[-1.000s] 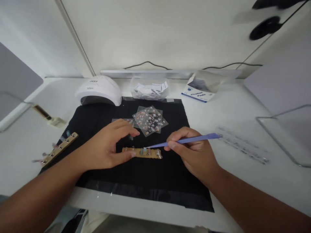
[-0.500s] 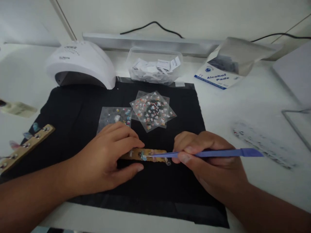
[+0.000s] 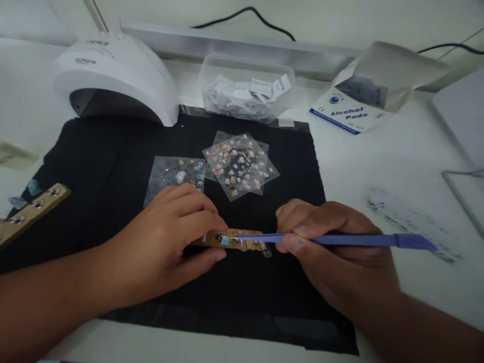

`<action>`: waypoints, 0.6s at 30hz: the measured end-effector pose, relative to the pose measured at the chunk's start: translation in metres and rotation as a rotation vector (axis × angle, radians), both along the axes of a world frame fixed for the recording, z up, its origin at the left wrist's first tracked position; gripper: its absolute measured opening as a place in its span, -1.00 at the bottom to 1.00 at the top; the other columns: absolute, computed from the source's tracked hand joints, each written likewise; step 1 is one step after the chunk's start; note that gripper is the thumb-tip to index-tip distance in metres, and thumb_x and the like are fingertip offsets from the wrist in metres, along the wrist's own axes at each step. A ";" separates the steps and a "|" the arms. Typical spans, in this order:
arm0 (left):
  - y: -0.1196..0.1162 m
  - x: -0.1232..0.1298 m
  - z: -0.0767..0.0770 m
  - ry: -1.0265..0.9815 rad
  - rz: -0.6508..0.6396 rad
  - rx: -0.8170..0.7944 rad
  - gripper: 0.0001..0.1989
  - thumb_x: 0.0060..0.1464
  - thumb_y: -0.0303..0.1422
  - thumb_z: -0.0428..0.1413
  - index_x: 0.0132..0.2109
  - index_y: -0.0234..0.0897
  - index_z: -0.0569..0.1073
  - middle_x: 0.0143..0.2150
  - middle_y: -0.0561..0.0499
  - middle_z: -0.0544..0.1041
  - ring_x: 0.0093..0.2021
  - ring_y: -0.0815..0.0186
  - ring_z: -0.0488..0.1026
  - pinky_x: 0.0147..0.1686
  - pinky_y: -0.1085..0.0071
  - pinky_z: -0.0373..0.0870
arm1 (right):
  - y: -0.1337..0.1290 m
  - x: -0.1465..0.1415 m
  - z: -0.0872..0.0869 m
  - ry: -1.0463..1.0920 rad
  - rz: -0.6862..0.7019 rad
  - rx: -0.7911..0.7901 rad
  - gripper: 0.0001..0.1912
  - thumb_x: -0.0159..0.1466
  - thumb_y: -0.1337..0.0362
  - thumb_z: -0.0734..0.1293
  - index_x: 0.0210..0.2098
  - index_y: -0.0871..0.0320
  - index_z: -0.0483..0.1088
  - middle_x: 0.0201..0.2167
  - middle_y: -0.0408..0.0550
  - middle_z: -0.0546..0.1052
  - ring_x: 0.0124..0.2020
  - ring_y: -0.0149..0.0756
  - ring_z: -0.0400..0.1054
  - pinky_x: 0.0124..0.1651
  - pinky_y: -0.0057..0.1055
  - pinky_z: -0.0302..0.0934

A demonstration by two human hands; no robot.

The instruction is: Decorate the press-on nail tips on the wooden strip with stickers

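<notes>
A short tan strip [image 3: 251, 241] with small clear pieces on it lies across the black mat [image 3: 212, 302]. My left hand [image 3: 170, 237] grips its left part, thumb on the near edge and fingers on the far edge. Between thumb and fingertips of my right hand [image 3: 325, 242] is a purple tool [image 3: 351, 240], perhaps tweezers. Its thin tip meets a small light-blue piece [image 3: 225, 240] on the strip, beside my left fingertips. Whether the tip pinches that piece is too small to tell. Clear sticker sheets [image 3: 242, 164] overlap beyond the strip; another sheet [image 3: 170, 174] is partly behind my left hand.
At the back stand a white domed lamp [image 3: 117, 75], a clear tub of packets [image 3: 245, 93] and an open Alcohol Pads box [image 3: 351, 113]. A second tan strip [image 3: 36, 214] is at left. A clear patterned sheet [image 3: 412, 222] lies right, near a metal frame [image 3: 461, 196].
The view has shifted slightly, with the lamp and second strip farther left. My left thumb has closed in against the strip's near edge. The purple tool is still in my right hand, its tip at the blue piece.
</notes>
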State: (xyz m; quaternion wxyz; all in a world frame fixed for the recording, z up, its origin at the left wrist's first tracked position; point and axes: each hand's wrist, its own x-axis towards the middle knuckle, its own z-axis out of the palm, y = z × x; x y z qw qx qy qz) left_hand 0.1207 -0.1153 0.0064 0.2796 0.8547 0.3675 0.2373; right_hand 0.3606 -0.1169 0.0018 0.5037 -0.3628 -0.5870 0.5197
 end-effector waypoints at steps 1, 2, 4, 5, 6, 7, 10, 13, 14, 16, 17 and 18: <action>0.000 0.000 0.000 0.003 0.000 -0.004 -0.89 0.22 -0.44 0.17 -0.10 -0.21 0.48 -0.16 0.00 0.53 -0.10 0.22 0.41 -0.11 0.23 0.33 | 0.000 0.000 0.000 -0.001 -0.003 -0.005 -0.76 0.17 0.53 0.41 -0.39 0.03 0.52 -0.59 -0.22 0.47 -0.53 -0.40 0.32 -0.47 -0.38 0.23; 0.000 0.000 0.000 0.008 0.000 -0.007 -0.89 0.22 -0.44 0.17 -0.10 -0.20 0.48 -0.16 0.00 0.53 -0.10 0.22 0.41 -0.10 0.23 0.33 | 0.000 0.000 0.000 0.000 -0.002 -0.005 -0.77 0.17 0.53 0.41 -0.39 0.03 0.52 -0.60 -0.22 0.46 -0.53 -0.40 0.31 -0.47 -0.38 0.23; 0.000 0.000 0.000 0.014 -0.002 -0.007 -0.88 0.23 -0.43 0.17 -0.09 -0.20 0.48 -0.16 0.00 0.53 -0.10 0.22 0.41 -0.11 0.23 0.33 | -0.001 0.001 -0.001 -0.007 -0.001 -0.004 -0.76 0.16 0.54 0.41 -0.39 0.03 0.52 -0.59 -0.22 0.46 -0.53 -0.40 0.32 -0.46 -0.37 0.24; 0.000 0.000 0.000 0.016 -0.002 -0.005 -0.88 0.23 -0.43 0.17 -0.09 -0.20 0.48 -0.16 -0.01 0.53 -0.10 0.21 0.41 -0.11 0.23 0.34 | -0.001 0.001 -0.001 -0.013 -0.001 -0.003 -0.76 0.16 0.54 0.41 -0.39 0.03 0.52 -0.59 -0.22 0.46 -0.52 -0.39 0.32 -0.46 -0.37 0.24; 0.000 0.000 0.000 0.018 -0.003 -0.001 -0.89 0.24 -0.43 0.16 -0.08 -0.20 0.48 -0.15 -0.02 0.53 -0.10 0.21 0.41 -0.11 0.22 0.34 | -0.001 0.001 -0.001 -0.018 -0.001 -0.004 -0.76 0.16 0.54 0.41 -0.38 0.02 0.52 -0.59 -0.22 0.46 -0.52 -0.39 0.33 -0.47 -0.37 0.24; 0.000 0.000 0.000 0.021 -0.001 0.002 -0.89 0.24 -0.42 0.15 -0.09 -0.20 0.48 -0.16 -0.03 0.53 -0.10 0.20 0.41 -0.12 0.22 0.34 | 0.000 0.001 0.000 -0.020 -0.003 -0.003 -0.75 0.16 0.54 0.41 -0.38 0.02 0.52 -0.59 -0.22 0.46 -0.53 -0.39 0.33 -0.47 -0.38 0.24; 0.000 0.000 -0.001 0.013 0.005 0.007 -0.90 0.24 -0.41 0.15 -0.10 -0.20 0.48 -0.16 -0.03 0.53 -0.11 0.20 0.42 -0.12 0.22 0.35 | 0.000 0.000 0.000 -0.025 -0.011 0.000 -0.77 0.17 0.52 0.41 -0.39 0.02 0.52 -0.60 -0.21 0.45 -0.54 -0.38 0.32 -0.49 -0.38 0.24; -0.001 0.001 -0.001 -0.001 0.003 0.001 -0.89 0.23 -0.43 0.16 -0.09 -0.20 0.48 -0.16 -0.01 0.52 -0.11 0.22 0.41 -0.10 0.23 0.34 | 0.001 0.000 0.001 -0.040 -0.016 0.006 -0.79 0.17 0.50 0.42 -0.41 0.02 0.51 -0.60 -0.20 0.46 -0.54 -0.37 0.34 -0.48 -0.37 0.27; -0.001 0.001 -0.001 0.000 0.001 -0.005 -0.89 0.23 -0.43 0.16 -0.09 -0.20 0.48 -0.16 -0.01 0.52 -0.10 0.22 0.41 -0.10 0.23 0.34 | 0.001 0.000 0.001 -0.045 -0.017 0.006 -0.79 0.17 0.50 0.42 -0.41 0.02 0.51 -0.60 -0.20 0.46 -0.54 -0.37 0.34 -0.49 -0.37 0.28; -0.001 0.001 -0.001 0.005 0.001 -0.011 -0.89 0.23 -0.43 0.16 -0.09 -0.19 0.48 -0.16 0.00 0.52 -0.11 0.22 0.40 -0.12 0.23 0.34 | 0.001 0.001 0.001 -0.049 -0.019 0.009 -0.78 0.17 0.51 0.41 -0.40 0.02 0.51 -0.59 -0.20 0.47 -0.54 -0.38 0.35 -0.49 -0.38 0.28; -0.001 0.001 -0.001 0.007 0.002 -0.012 -0.89 0.24 -0.43 0.16 -0.09 -0.19 0.48 -0.16 0.00 0.52 -0.11 0.21 0.41 -0.12 0.23 0.33 | 0.001 0.001 0.000 -0.049 -0.021 0.015 -0.78 0.17 0.51 0.41 -0.40 0.02 0.51 -0.59 -0.20 0.48 -0.54 -0.38 0.35 -0.49 -0.38 0.28; -0.001 0.001 -0.001 0.011 0.003 -0.011 -0.90 0.24 -0.43 0.16 -0.09 -0.19 0.48 -0.16 -0.01 0.52 -0.11 0.21 0.41 -0.12 0.23 0.33 | 0.001 0.001 0.000 -0.051 -0.021 0.019 -0.78 0.18 0.51 0.41 -0.39 0.02 0.51 -0.58 -0.20 0.48 -0.53 -0.38 0.36 -0.49 -0.39 0.29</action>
